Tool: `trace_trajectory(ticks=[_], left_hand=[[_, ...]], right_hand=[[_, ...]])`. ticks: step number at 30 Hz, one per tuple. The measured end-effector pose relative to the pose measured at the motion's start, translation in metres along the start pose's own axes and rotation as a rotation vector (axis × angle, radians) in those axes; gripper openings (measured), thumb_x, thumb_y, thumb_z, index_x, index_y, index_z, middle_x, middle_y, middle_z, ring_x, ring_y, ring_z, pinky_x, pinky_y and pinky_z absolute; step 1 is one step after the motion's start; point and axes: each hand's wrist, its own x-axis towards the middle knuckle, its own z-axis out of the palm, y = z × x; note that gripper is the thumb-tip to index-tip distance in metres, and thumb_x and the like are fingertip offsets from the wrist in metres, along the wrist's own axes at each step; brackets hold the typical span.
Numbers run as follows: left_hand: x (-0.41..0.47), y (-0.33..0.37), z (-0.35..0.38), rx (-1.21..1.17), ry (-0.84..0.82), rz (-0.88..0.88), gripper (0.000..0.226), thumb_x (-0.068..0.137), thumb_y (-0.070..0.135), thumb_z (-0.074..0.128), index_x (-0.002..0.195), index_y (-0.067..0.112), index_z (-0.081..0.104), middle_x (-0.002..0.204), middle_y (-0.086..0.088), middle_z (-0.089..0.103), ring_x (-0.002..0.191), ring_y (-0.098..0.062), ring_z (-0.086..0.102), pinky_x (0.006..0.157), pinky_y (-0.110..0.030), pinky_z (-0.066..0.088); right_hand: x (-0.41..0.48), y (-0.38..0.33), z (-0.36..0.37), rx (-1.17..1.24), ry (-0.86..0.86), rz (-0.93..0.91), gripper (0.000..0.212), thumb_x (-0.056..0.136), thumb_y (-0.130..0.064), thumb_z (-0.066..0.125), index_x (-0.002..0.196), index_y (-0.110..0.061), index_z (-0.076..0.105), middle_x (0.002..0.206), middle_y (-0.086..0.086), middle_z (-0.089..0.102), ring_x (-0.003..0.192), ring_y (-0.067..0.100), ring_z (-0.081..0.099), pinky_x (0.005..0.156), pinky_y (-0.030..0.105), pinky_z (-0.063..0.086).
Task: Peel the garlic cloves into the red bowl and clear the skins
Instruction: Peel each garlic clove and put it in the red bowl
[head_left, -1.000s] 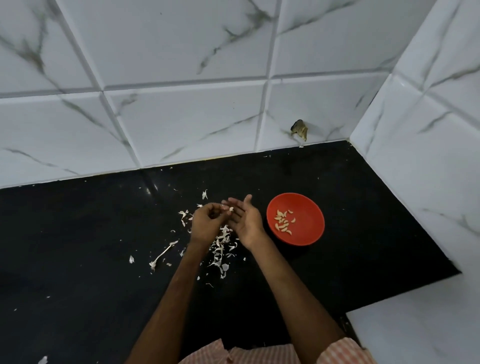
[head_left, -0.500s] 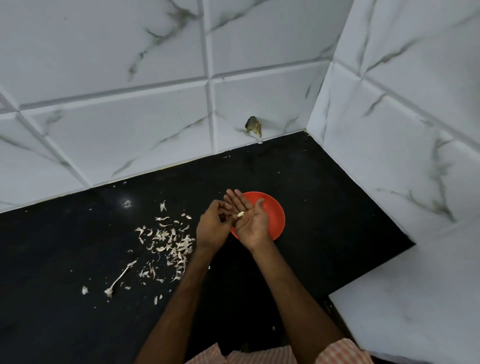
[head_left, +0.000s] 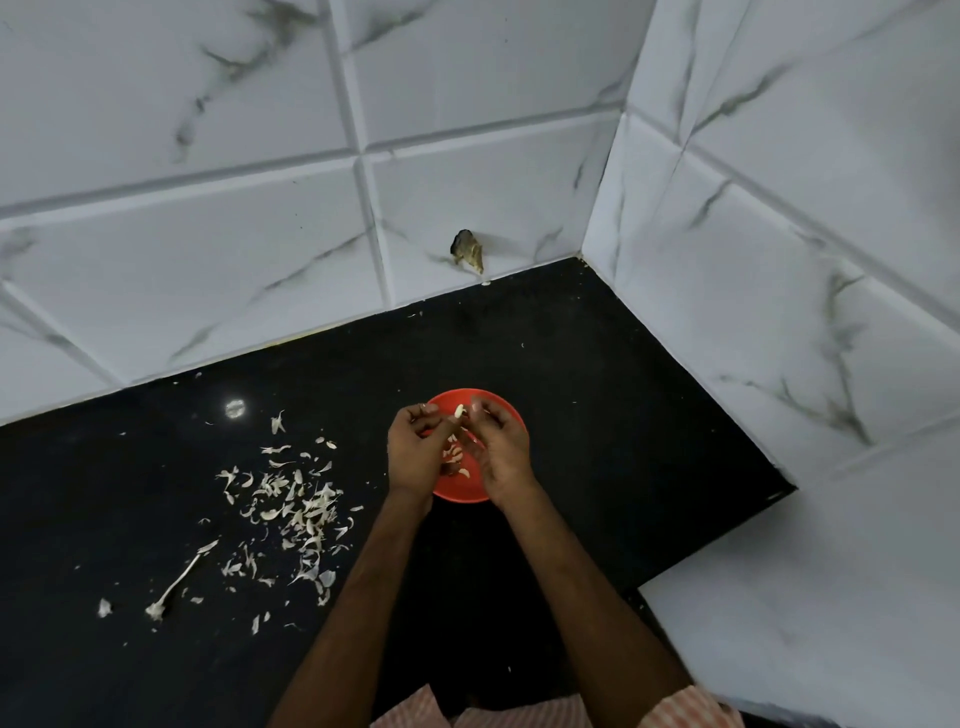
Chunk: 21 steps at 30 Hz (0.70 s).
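The red bowl (head_left: 460, 493) stands on the black counter (head_left: 613, 415), mostly covered by my hands. Several peeled cloves (head_left: 453, 455) show in it between my wrists. My right hand (head_left: 503, 452) is over the bowl and pinches a pale garlic clove (head_left: 458, 411) at its fingertips. Beside it, my left hand (head_left: 414, 457) hovers over the bowl's left edge with curled fingers, close to the clove; nothing shows in its grasp. A scattered heap of garlic skins (head_left: 298, 512) lies on the counter left of the bowl.
A dry garlic stem (head_left: 179, 578) and stray skin flakes lie further left. White marble tile walls close the counter at the back and right, with a chipped hole (head_left: 467, 250) low in the back wall. A white ledge (head_left: 810, 597) bounds the counter's front right.
Both hands moved right from above the skin heap to above the red bowl. The clove went from my right palm to my right fingertips. The camera turned right.
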Motion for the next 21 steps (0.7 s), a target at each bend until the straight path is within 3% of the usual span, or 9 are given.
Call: trace_trajectory(ticks=[3,7,11,13,17,21], left_hand=[[0.001,-0.002,0.006,0.003,0.026,0.003,0.031,0.09,0.008,0.072,0.116,0.004,0.056,0.104,-0.009,0.068,0.061,-0.003,0.067,0.048,-0.017,0.053],[0.002,-0.007,0.009,0.039,0.034,0.015,0.029,0.089,0.013,0.073,0.112,0.008,0.056,0.107,-0.012,0.068,0.07,-0.012,0.07,0.049,-0.031,0.057],[0.005,-0.01,0.009,0.03,0.046,-0.018,0.029,0.088,0.016,0.075,0.11,0.012,0.057,0.111,-0.011,0.068,0.086,-0.023,0.072,0.056,-0.039,0.06],[0.005,-0.01,0.009,0.012,0.045,-0.032,0.028,0.089,0.015,0.073,0.112,0.012,0.057,0.11,-0.008,0.067,0.088,-0.021,0.071,0.056,-0.036,0.061],[0.011,-0.019,0.008,0.064,0.047,-0.02,0.027,0.089,0.015,0.073,0.11,0.013,0.057,0.109,-0.006,0.067,0.093,-0.021,0.07,0.055,-0.026,0.058],[0.021,-0.035,0.005,0.347,0.043,0.066,0.027,0.085,0.02,0.078,0.1,0.023,0.056,0.098,0.003,0.068,0.097,-0.019,0.068,0.087,-0.04,0.056]], right_hand=[[0.005,0.0,-0.001,-0.034,0.038,-0.047,0.016,0.092,-0.008,0.071,0.107,-0.013,0.069,0.096,0.002,0.074,0.086,0.015,0.074,0.073,0.031,0.059],[0.008,0.0,-0.001,-0.137,0.076,-0.107,0.022,0.09,-0.008,0.073,0.11,-0.017,0.068,0.097,-0.001,0.073,0.092,0.014,0.071,0.082,0.033,0.059],[0.011,0.0,0.0,-0.274,0.082,-0.165,0.026,0.096,-0.009,0.065,0.119,-0.018,0.056,0.104,-0.003,0.068,0.088,0.005,0.066,0.064,0.013,0.05],[0.012,0.001,0.001,-0.32,0.063,-0.148,0.028,0.101,-0.011,0.058,0.126,-0.019,0.049,0.112,0.001,0.065,0.09,0.005,0.064,0.061,0.011,0.048],[0.012,0.001,-0.001,-0.378,0.094,-0.134,0.02,0.106,-0.016,0.047,0.125,-0.022,0.046,0.11,-0.002,0.06,0.089,0.009,0.061,0.07,0.022,0.05],[0.014,0.005,-0.011,-0.475,0.203,-0.212,0.017,0.103,-0.012,0.046,0.116,-0.023,0.048,0.12,0.011,0.06,0.101,0.018,0.058,0.092,0.042,0.051]])
